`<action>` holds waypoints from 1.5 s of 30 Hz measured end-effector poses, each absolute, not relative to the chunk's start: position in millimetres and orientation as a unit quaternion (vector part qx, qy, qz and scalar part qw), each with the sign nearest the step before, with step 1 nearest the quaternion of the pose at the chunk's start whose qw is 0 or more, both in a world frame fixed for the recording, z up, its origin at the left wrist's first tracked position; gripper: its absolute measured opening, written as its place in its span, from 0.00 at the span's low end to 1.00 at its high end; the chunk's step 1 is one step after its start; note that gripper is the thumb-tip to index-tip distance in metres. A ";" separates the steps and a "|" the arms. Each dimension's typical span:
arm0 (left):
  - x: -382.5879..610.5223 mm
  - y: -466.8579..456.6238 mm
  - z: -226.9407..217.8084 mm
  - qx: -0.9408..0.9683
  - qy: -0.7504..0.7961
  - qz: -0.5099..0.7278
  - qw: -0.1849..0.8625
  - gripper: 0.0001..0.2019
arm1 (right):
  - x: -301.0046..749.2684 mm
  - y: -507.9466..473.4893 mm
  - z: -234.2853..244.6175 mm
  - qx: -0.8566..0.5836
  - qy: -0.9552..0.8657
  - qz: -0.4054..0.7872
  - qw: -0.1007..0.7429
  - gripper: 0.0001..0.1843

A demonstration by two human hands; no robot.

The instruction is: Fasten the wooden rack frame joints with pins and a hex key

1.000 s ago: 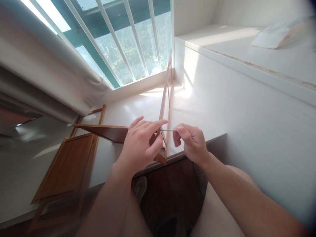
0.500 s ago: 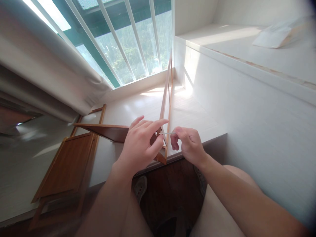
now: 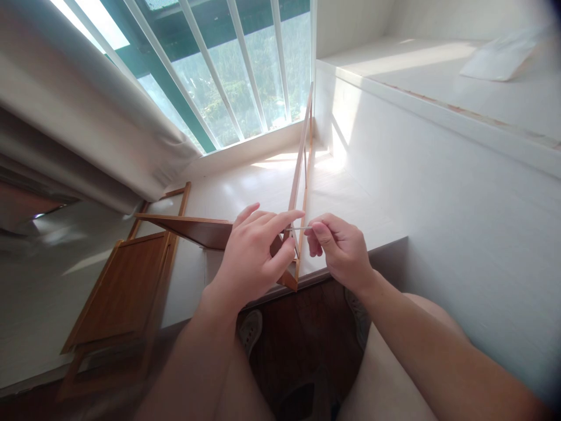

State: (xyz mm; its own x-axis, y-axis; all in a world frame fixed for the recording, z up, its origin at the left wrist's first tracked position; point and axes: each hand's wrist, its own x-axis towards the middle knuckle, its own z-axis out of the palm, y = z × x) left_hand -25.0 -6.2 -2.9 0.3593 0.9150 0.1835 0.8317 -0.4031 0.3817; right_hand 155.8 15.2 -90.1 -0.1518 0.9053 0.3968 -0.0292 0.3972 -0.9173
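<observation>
My left hand (image 3: 254, 251) is closed over the near corner of a brown wooden frame (image 3: 296, 181), thumb and forefinger on either side of the joint. The frame stands on a white ledge, and a brown panel (image 3: 197, 231) joins it, running off to the left behind this hand. Between thumb and curled fingers, my right hand (image 3: 344, 248) pinches a thin metal rod (image 3: 300, 228) that looks like a hex key. The rod points left to the frame's corner, between my left thumb and forefinger. Its tip and the fastener there are too small to make out.
On the left stands another wooden panel piece (image 3: 120, 286) with legs. A beige curtain (image 3: 100, 105) hangs beside the barred window (image 3: 228, 76). To the right, a white raised shelf (image 3: 394, 64) carries a clear plastic bag (image 3: 499, 58). My shoes (image 3: 250, 330) are on the dark floor below.
My right hand has turned, with its thumb now lower and its fingers more curled around the rod. My left hand keeps its hold on the frame. The view has shifted slightly.
</observation>
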 end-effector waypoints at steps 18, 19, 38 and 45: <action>-24.0 -8.0 -0.9 0.811 0.540 0.187 0.125 0.19 | 174.6 25.4 -92.9 -0.322 -0.727 0.210 0.569 0.08; -23.7 -7.8 -0.7 0.811 0.540 0.187 0.126 0.19 | 174.6 25.1 -92.5 -0.319 -0.729 0.204 0.570 0.08; -22.6 -7.4 -1.3 0.805 0.546 0.195 0.128 0.19 | 178.3 25.6 -92.7 -0.307 -0.755 0.150 0.559 0.10; -22.6 -8.1 -2.4 0.807 0.544 0.193 0.126 0.19 | 179.4 24.9 -93.7 -0.295 -0.763 0.154 0.554 0.07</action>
